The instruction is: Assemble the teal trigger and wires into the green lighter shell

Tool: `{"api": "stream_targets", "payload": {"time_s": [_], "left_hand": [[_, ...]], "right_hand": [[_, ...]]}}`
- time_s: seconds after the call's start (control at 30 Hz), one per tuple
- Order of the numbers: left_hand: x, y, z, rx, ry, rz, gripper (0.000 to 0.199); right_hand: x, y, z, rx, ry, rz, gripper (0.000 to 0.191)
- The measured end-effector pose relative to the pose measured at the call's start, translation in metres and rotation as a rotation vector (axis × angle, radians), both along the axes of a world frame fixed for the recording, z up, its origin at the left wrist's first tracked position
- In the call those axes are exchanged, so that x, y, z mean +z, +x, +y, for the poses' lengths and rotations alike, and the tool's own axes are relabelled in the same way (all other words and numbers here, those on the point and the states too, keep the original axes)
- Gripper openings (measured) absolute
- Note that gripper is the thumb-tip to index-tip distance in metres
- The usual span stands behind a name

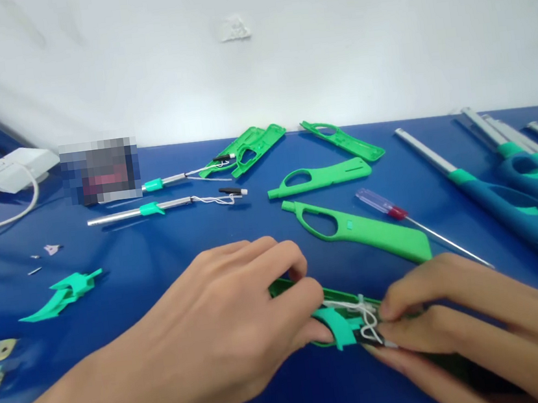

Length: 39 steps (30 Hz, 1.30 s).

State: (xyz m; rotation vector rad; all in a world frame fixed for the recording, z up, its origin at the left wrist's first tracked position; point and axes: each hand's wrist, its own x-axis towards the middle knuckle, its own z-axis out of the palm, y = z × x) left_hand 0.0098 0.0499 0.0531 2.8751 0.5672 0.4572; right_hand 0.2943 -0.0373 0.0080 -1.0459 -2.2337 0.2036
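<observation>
A green half casing of a stick lighter [346, 295] is held low in front of me, its hollow side up. My left hand [244, 322] is closed on its left part, thumb and fingers beside a teal trigger [339, 327]. A looped white wire [369, 320] and a black igniter piece [370, 337] lie at the casing's middle. My right hand [461, 328] is closed around the right part, fingertips pressed at the wire and igniter. Both hands hide much of the casing.
Several green casing halves [361, 229] lie beyond my hands, beside a screwdriver [398, 213]. Metal tubes with wires [118, 216] lie at the back left, a loose teal trigger [71, 291] nearer. Blue lighters [499, 199] rest at right. A white wall [160, 77] bounds the blue table.
</observation>
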Motion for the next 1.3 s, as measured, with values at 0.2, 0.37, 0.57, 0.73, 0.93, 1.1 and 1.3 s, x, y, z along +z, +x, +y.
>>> {"api": "stream_targets", "payload": {"time_s": [0.2,0.37,0.57,0.73,0.93,1.1,1.3], "left_hand": [[-0.004,-0.022,-0.016,0.161,0.005,-0.017,0.023],[-0.016,-0.043,-0.022,0.285,0.051,0.018,0.036],[-0.019,-0.047,-0.016,0.202,0.099,0.017,0.04],[-0.005,-0.045,-0.007,0.171,0.184,0.023,0.043],[0.0,-0.034,0.015,0.117,0.082,-0.03,0.041],[-0.007,-0.03,0.02,0.131,-0.023,-0.094,0.024],[-0.005,-0.03,0.017,0.166,-0.075,-0.097,0.025]], "right_hand": [[-0.002,0.003,-0.003,-0.032,-0.007,-0.001,0.013],[-0.003,0.003,0.0,-0.052,0.011,0.027,0.012],[-0.006,-0.007,0.008,-0.082,0.016,0.01,0.024],[-0.009,-0.001,0.004,-0.095,0.013,0.009,0.022],[-0.012,0.009,0.0,-0.071,0.053,-0.002,0.011],[-0.011,0.009,0.005,-0.039,0.048,-0.01,0.009],[-0.014,0.014,0.004,-0.066,0.052,-0.044,0.009]]}}
